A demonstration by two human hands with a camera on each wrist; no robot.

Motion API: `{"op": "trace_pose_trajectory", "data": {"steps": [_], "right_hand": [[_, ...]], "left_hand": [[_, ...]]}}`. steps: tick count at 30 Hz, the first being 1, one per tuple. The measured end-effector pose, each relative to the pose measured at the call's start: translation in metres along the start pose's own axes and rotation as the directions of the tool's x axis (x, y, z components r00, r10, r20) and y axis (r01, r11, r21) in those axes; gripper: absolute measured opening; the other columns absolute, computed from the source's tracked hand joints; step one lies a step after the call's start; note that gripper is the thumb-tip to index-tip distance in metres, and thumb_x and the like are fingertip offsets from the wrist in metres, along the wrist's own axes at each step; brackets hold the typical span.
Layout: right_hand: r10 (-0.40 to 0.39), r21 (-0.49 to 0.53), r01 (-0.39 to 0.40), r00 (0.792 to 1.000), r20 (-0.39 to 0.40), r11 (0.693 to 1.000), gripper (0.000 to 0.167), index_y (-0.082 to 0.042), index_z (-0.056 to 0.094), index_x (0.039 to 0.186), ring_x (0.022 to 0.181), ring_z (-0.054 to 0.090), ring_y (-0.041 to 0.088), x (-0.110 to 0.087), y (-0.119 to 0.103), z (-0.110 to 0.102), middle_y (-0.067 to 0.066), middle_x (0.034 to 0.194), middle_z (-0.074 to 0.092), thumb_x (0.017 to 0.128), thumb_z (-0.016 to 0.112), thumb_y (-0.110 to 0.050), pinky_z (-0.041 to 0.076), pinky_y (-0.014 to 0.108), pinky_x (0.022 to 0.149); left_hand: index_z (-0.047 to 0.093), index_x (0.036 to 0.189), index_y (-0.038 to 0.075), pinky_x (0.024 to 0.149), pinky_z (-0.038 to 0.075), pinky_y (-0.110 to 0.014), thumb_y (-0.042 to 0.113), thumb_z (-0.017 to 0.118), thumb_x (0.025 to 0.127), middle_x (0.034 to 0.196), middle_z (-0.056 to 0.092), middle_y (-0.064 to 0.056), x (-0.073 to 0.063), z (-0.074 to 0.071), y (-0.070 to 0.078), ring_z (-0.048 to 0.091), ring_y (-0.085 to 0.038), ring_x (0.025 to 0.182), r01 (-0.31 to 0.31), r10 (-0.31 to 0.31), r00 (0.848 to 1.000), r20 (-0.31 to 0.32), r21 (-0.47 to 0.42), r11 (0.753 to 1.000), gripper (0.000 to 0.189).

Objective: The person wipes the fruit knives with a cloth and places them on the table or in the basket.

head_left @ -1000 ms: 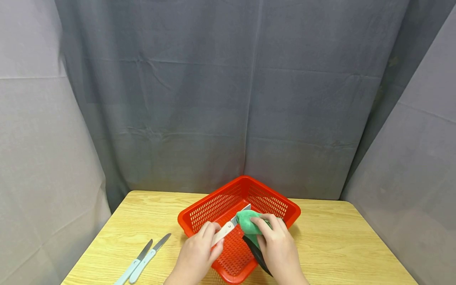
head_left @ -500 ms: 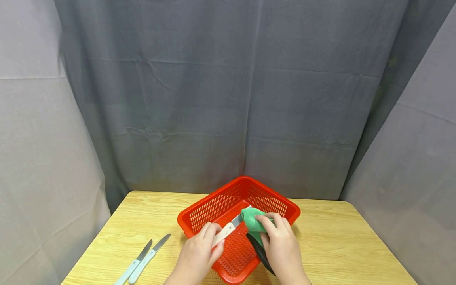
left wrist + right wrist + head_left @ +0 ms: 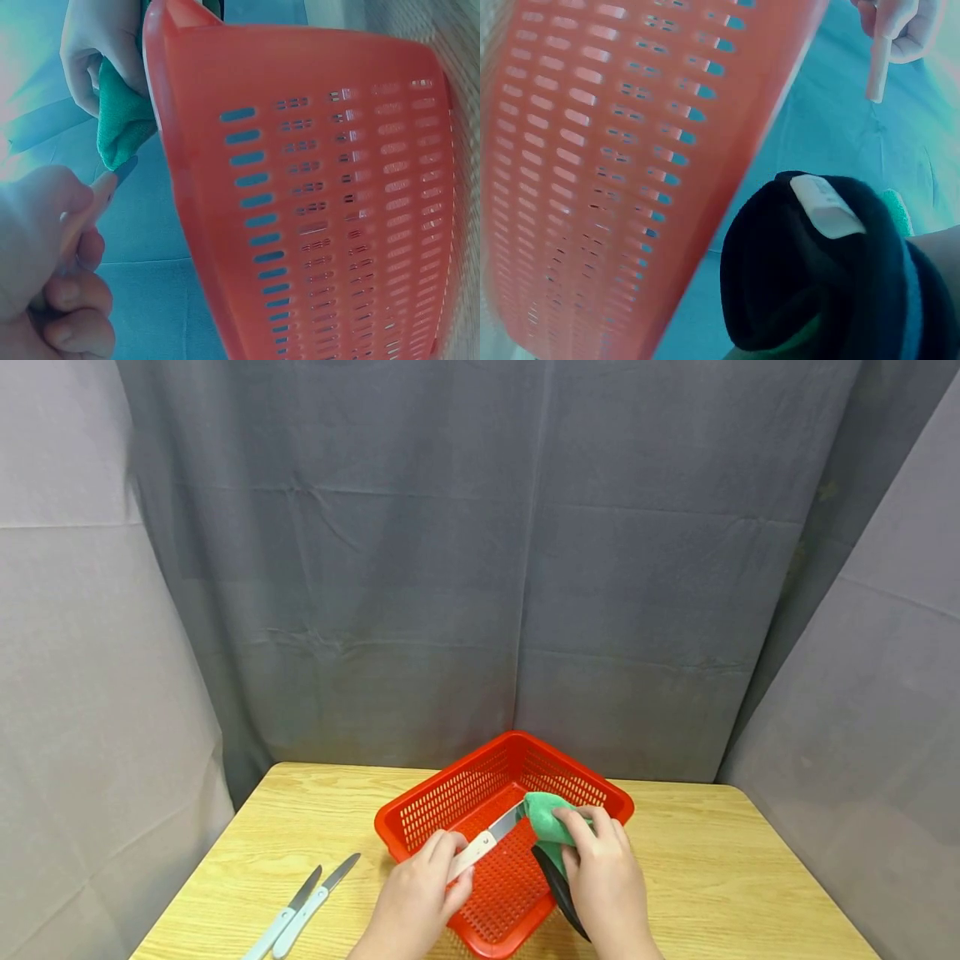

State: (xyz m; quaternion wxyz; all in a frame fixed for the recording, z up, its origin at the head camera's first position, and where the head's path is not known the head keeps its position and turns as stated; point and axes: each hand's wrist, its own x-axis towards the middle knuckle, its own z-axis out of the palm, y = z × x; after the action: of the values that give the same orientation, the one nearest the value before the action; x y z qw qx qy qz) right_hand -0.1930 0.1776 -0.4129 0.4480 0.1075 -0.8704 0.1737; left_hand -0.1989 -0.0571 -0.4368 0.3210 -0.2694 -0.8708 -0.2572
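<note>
Over the red plastic basket [image 3: 384, 822], my left hand [image 3: 416, 893] grips a table knife [image 3: 474, 853] by its whitish handle, the blade pointing away and to the right. Pinched in my right hand [image 3: 603, 881] is a green cloth [image 3: 547, 817], folded at the blade's tip and hiding it. A black strip [image 3: 561, 892] hangs below that cloth; in the right wrist view it shows as a wide black fabric loop [image 3: 750, 262] with a white tag [image 3: 826, 206]. In the left wrist view the green cloth [image 3: 120, 124] meets the blade just beyond the handle [image 3: 94, 199].
Two more knives with pale handles, one [image 3: 279, 922] partly beside the other [image 3: 315, 897], lie on the wooden table [image 3: 720, 868] to the left of the basket. Grey curtains [image 3: 420, 568] stand behind the table and pale ones [image 3: 862, 710] at its sides.
My right hand has slid the green cloth along the blade toward its tip, to the right, so more of the blade shows. My left hand and the knife have barely moved.
</note>
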Motion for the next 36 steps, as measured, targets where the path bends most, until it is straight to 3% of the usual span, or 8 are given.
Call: {"op": "trace_pose_trajectory", "data": {"steps": [6,23,30,36], "right_hand": [[-0.019,0.0,0.019,1.0,0.004,1.0,0.052,-0.016,0.074,0.108,0.084,0.064,0.03,0.003,-0.004,-0.007,0.011,0.103,0.067,0.065,0.087,0.01,0.058,0.045,0.068],[-0.174,0.05,0.173,0.984,0.029,0.984,0.059,-0.021,0.074,0.111,0.094,0.066,0.024,-0.002,-0.016,-0.006,0.003,0.107,0.067,0.062,0.089,0.007,0.06,0.037,0.071],[-0.222,0.068,0.219,0.974,0.038,0.973,0.061,-0.022,0.074,0.113,0.095,0.065,0.023,-0.005,-0.017,-0.002,0.002,0.11,0.068,0.062,0.091,0.006,0.059,0.036,0.072],[-0.198,0.059,0.194,0.978,0.069,0.979,0.062,-0.025,0.075,0.113,0.096,0.066,0.022,-0.006,-0.018,0.0,0.001,0.111,0.068,0.061,0.094,0.002,0.06,0.035,0.073]], "left_hand": [[0.061,0.106,0.016,0.054,0.034,-0.014,0.02,0.078,0.085,0.085,0.05,0.013,0.001,-0.001,0.0,0.036,0.001,0.059,0.022,-0.022,1.0,-0.004,0.007,1.0,0.027],[0.061,0.103,0.017,0.052,0.033,-0.013,0.017,0.08,0.083,0.083,0.049,0.013,0.002,-0.002,-0.001,0.035,0.002,0.059,0.029,-0.029,0.999,-0.023,0.002,1.0,0.028],[0.061,0.103,0.017,0.052,0.033,-0.013,0.017,0.08,0.083,0.083,0.049,0.013,0.002,-0.003,0.001,0.035,0.002,0.059,0.014,-0.014,1.0,-0.026,0.001,1.0,0.028],[0.062,0.102,0.015,0.052,0.032,-0.012,0.015,0.082,0.08,0.082,0.05,0.012,0.003,-0.003,0.001,0.035,0.002,0.059,-0.038,0.04,0.998,-0.056,0.032,0.999,0.03]]}}
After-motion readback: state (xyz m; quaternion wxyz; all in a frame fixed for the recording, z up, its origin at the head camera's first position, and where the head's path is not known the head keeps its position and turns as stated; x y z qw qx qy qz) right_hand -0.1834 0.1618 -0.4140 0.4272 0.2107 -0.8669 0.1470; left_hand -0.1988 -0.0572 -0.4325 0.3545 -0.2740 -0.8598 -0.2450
